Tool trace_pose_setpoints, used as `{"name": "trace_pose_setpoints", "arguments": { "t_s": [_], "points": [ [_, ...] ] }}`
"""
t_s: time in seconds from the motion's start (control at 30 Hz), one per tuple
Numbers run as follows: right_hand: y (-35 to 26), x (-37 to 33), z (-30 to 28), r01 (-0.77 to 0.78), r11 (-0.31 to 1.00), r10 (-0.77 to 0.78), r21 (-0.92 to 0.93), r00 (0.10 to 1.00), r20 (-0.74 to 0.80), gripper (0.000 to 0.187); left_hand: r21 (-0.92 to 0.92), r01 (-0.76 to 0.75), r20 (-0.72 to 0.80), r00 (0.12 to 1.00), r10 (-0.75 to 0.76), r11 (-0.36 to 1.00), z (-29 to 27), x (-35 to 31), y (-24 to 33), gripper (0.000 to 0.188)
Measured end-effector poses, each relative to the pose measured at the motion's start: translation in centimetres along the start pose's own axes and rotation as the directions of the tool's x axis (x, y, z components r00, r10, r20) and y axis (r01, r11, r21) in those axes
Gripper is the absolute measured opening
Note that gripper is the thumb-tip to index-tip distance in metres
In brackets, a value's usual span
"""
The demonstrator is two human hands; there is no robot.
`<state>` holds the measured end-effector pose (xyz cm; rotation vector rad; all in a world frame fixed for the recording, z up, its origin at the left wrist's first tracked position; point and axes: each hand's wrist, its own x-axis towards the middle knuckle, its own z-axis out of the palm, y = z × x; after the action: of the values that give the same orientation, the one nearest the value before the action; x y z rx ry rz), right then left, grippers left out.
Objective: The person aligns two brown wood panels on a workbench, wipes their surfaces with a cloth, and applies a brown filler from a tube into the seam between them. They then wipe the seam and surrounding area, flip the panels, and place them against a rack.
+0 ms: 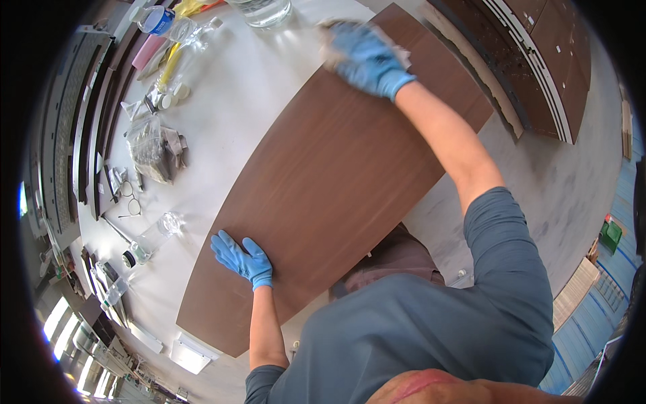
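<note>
Head view, and the long brown panel point(316, 182) takes centre stage, lying flat on the pale table point(229, 114), slanting from lower left to upper right, one long edge bowed out, wood grain running its length. Left hand point(243, 259), blue-gloved, is down near the panel's lower end, palm flat, fingers spread, gripping nothing! Up at the far end, the right hand point(367, 59), gloved to match, lies over a pale cloth point(329, 48) that pokes out beside the glove; it's blurred up there, so whether the fingers close on the cloth, I cannot tell.

Out along the table's left side, it's a crowd: a bottle with a blue label point(158, 20), a pink roll point(148, 51), a clear plastic bag point(148, 149) with dark contents, a pair of glasses point(133, 203), a clear bottle point(160, 229) on its side. A clear container point(264, 12) stands at the top edge, well apart from the left hand. Over on the right, dark brown boards point(565, 60); beyond them, a green box point(611, 236) and blue-streaked flooring point(568, 353). Bright windows point(57, 318) glare at lower left.
</note>
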<state>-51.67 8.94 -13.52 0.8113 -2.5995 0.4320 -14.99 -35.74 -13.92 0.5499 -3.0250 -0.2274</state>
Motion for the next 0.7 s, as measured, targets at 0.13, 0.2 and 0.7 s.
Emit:
{"name": "trace_pose_setpoints", "arguments": {
  "t_s": [0.13,0.2,0.7],
  "points": [
    [9.6,-1.0,-1.7,-0.515,0.832,0.534,-0.208,0.845,0.044,0.073,0.039,-0.026,-0.032,0.999,0.028,0.999,0.1,-0.1,-0.2,0.073],
    [8.1,-3.3,-2.0,-0.486,0.809,0.520,-0.331,0.854,0.018,0.073,0.013,-0.022,-0.040,0.999,0.022,1.000,0.3,-0.2,-0.3,0.074],
    [-2.6,-10.6,-5.6,-0.360,0.931,0.364,-0.054,0.917,0.164,0.077,0.054,-0.063,-0.045,0.997,0.066,0.997,0.5,-0.4,-0.6,0.072]
  ]
}}
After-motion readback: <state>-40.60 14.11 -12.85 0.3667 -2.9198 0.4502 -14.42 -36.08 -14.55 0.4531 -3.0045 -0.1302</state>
